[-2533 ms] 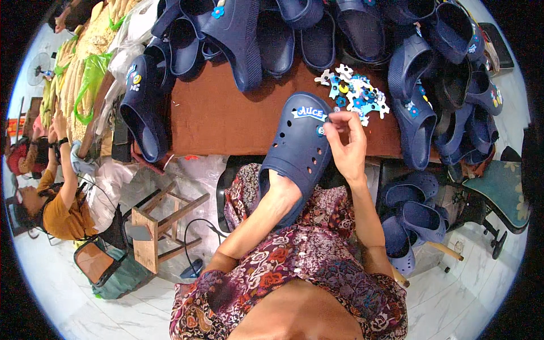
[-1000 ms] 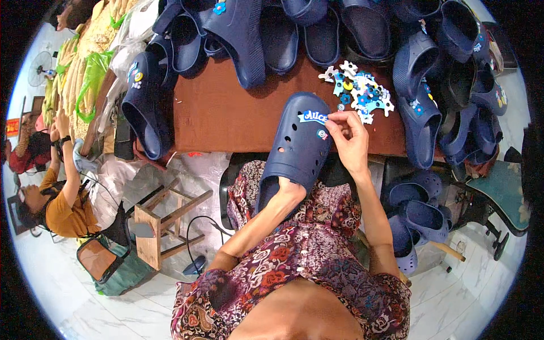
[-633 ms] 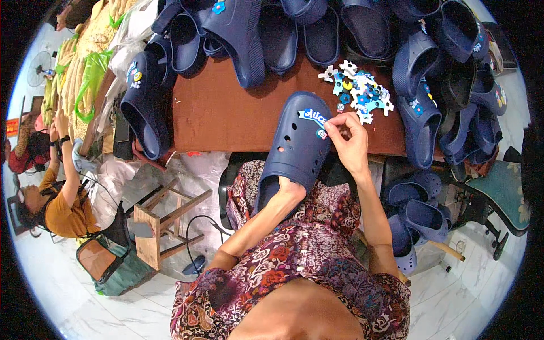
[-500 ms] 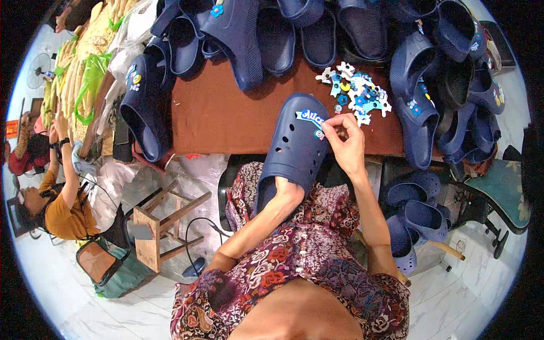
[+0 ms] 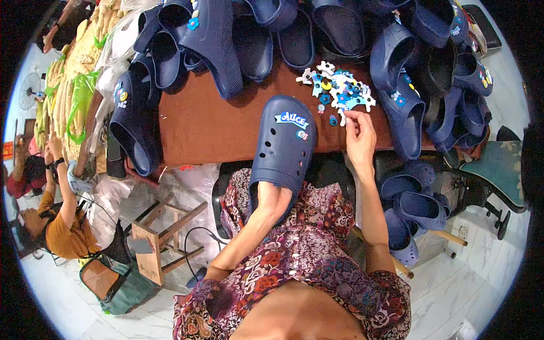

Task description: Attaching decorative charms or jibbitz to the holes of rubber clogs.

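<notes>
A navy clog (image 5: 280, 144) is held upright, toe away from me, its heel end over my lap. My left hand (image 5: 274, 201) is pushed into its opening and holds it from inside; the fingers are hidden. On the toe sit a blue-and-white lettered banner charm (image 5: 291, 119) and a small round swirl charm (image 5: 302, 135). My right hand (image 5: 360, 139) is at the near edge of a pile of shoe charms (image 5: 343, 90), fingers pinched at a white charm (image 5: 341, 118). Two small charms lie just left of those fingertips.
Many navy clogs (image 5: 249, 48) line the back and right of the brown-covered table (image 5: 198, 124). More clogs (image 5: 419, 209) rest on a low stool at right, near a green chair (image 5: 496, 170). At left are a wooden stool (image 5: 150, 255) and a person in orange (image 5: 71, 226).
My right hand has left the clog's toe and reached over to the charm pile. The swirl charm stays on the clog, which is now turned straighter. The whole view has shifted a little.
</notes>
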The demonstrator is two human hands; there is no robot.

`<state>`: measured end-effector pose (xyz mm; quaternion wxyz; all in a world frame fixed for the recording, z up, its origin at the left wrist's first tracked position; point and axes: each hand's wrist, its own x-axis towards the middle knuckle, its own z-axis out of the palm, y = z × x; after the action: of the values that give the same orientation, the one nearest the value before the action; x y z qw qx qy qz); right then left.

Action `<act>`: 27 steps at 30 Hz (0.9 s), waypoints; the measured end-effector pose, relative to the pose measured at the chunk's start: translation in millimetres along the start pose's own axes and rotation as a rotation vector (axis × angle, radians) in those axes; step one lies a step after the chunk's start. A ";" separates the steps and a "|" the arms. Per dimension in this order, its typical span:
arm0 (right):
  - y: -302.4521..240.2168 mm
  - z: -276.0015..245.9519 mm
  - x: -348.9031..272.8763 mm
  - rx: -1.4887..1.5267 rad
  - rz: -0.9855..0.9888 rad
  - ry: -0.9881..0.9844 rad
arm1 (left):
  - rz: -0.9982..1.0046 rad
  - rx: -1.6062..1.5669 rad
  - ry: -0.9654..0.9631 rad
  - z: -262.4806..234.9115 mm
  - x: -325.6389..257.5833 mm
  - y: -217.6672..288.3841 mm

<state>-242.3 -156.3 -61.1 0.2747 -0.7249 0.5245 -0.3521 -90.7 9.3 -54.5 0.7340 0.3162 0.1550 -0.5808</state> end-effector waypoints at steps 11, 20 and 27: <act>13.3 -8.8 2.1 -0.305 -0.185 0.046 | 0.012 -0.010 -0.017 6.5 4.5 -1.7; -0.7 -12.9 2.7 -0.168 -0.117 -0.060 | 0.041 -0.051 -0.003 8.5 5.5 -4.6; -12.7 2.1 4.1 -0.234 -0.297 -0.074 | 0.010 -0.043 0.005 9.4 4.1 -3.3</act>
<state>-232.6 -156.4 -51.7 0.1528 -0.8337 0.4388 -0.2984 -94.0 -0.3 -50.8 0.7431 0.3026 0.1677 -0.5728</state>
